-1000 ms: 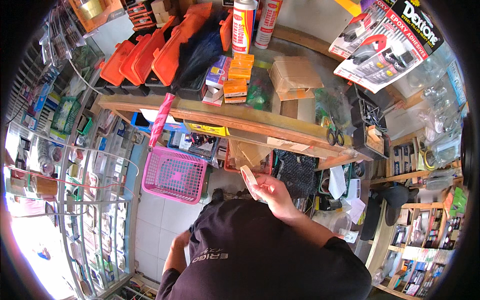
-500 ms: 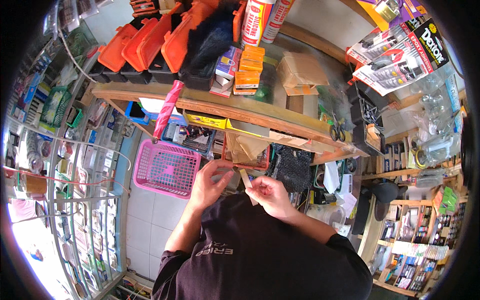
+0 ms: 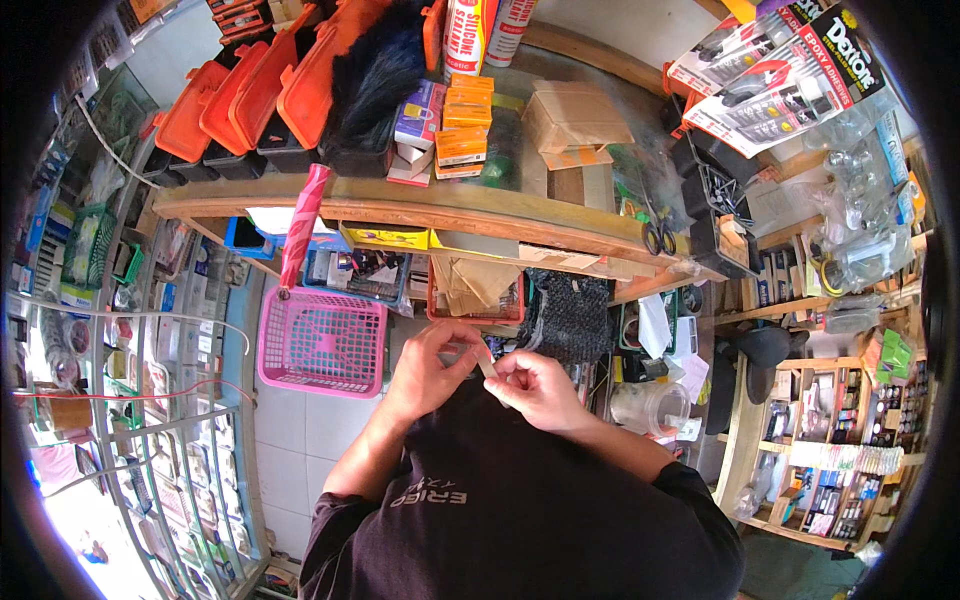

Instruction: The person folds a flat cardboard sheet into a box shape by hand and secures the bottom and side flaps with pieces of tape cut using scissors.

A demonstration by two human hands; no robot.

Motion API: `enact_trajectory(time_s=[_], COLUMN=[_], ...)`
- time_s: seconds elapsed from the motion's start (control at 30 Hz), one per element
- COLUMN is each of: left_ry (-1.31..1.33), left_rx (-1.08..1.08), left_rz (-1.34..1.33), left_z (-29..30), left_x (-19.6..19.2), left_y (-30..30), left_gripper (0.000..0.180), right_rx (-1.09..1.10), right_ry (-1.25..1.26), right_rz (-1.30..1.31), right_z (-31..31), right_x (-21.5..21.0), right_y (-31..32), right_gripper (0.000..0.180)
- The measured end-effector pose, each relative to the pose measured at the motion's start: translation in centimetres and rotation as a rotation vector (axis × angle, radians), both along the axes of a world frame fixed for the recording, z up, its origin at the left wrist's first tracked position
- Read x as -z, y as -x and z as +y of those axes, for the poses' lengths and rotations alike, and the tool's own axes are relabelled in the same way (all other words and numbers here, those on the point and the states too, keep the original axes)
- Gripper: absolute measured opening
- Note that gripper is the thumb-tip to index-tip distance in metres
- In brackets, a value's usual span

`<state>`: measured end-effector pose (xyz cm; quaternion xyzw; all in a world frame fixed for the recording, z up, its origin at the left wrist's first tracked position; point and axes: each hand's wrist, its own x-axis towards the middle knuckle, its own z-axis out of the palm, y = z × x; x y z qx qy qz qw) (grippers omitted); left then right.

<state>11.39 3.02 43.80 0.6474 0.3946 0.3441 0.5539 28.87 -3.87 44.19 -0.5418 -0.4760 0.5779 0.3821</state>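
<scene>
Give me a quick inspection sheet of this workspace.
Surface: wood-edged counter bears orange-lidded boxes, small orange cartons and a cardboard box.
Job's things: narrow tan item between the hands; exact kind unclear.
Clutter: pink openwork basket beyond the left hand; scissors at the counter's edge.
Hands: right hand pinches the item; left hand is close, contact unclear.
Cables: white cable at upper left.
Surroundings: stocked wooden rack at right.

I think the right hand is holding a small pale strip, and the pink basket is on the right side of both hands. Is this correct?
Not quite: the head view shows the pink basket to the left of both left hand and right hand. The right hand is holding a small pale strip.
</scene>
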Motion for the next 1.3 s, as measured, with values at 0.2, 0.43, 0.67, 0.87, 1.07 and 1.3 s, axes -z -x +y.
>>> enact_trajectory(time_s=[0.2, 0.43, 0.67, 0.87, 1.07, 1.3], left_ry=[0.020, -0.039, -0.079, -0.073, 0.142, 0.571], left_rx=[-0.011, -0.004, 0.036, 0.078, 0.053, 0.244], left_rz=[0.013, 0.062, 0.141, 0.171, 0.119, -0.040], left_z=[0.1, 0.1, 0.4, 1.5, 3.3, 4.0], left_x=[-0.6, -0.8, -1.4, -0.8, -1.0, -2.6], left_y=[-0.1, -0.5, -1.5, -2.6, -3.2, -2.6], left_gripper=[0.015, 0.013, 0.006, 0.004, 0.007, 0.011], right_rx=[0.001, -0.009, -0.057, -0.153, -0.334, -0.443], right_ry=[-0.024, 0.009, 0.129, 0.063, -0.203, -0.310], right_rz=[-0.068, -0.055, 0.237, 0.169, 0.019, 0.018], right_z=[0.0, -0.6, -1.2, -1.9, -2.5, -3.0], right_x=[-0.9, -0.9, -1.4, -1.3, -2.0, -2.2], right_y=[0.2, -0.2, -1.0, -2.1, -2.6, -3.3], right_gripper=[0.014, 0.014, 0.015, 0.016, 0.020, 0.019])
